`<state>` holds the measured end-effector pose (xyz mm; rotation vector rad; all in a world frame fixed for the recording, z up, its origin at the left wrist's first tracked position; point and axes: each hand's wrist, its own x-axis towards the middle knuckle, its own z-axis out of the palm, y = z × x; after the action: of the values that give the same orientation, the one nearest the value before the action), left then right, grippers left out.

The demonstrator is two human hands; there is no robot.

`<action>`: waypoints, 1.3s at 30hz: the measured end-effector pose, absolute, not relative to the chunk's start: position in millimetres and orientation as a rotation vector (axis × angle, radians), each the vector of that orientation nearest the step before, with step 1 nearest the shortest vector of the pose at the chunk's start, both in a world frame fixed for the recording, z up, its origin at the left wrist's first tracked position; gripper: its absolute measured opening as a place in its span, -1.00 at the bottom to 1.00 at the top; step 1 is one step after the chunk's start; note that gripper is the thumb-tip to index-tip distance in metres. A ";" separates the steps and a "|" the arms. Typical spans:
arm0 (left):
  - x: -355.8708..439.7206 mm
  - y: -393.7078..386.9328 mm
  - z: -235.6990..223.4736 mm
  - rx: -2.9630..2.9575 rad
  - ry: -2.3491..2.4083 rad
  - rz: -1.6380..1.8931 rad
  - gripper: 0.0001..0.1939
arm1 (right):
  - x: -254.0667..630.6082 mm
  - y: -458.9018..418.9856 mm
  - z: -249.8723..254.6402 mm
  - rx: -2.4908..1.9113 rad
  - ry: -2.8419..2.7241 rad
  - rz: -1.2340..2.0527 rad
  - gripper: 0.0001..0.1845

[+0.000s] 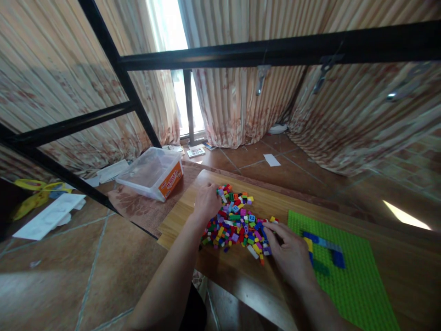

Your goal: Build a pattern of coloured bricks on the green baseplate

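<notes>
A heap of small mixed-colour building bricks (229, 225) lies on the wooden table, between my hands. My left hand (207, 202) rests at the heap's upper left edge, its back towards me; its fingertips are mostly hidden. On the right side, my right hand (287, 250) reaches into the bricks with thumb and forefinger apart, close to some blue bricks. I see nothing clearly held in it. Just right of this hand lies a green baseplate (365, 285), carrying an angled row of blue bricks (325, 243). Yellow and green bricks on the plate are partly covered by my right hand.
The wooden table (220, 179) has a patterned mat (138, 209) beyond its left end. A clear plastic box (138, 172) with an orange label stands on that mat. Black metal bars (241, 55) cross in front of the curtains (223, 101). Papers (51, 216) lie on the tiled floor.
</notes>
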<state>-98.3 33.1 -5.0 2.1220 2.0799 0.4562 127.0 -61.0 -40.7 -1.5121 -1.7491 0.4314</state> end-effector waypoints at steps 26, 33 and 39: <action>-32.4 -12.6 0.7 1.418 1.094 0.698 -0.87 | 111.5 -62.9 -19.6 -1.281 -1.468 0.728 -0.72; -31.0 -18.1 6.9 1.212 1.015 0.699 -0.84 | 119.4 -59.8 -22.3 -1.453 -1.246 0.735 -0.65; -41.8 -14.4 7.3 1.169 0.921 0.679 -0.69 | 118.5 -58.9 -28.2 -1.522 -1.649 0.480 -0.72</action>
<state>-41.8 -14.4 7.3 1.1689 0.9207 0.6787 118.5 -58.9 -28.2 -1.5219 -1.6491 0.4796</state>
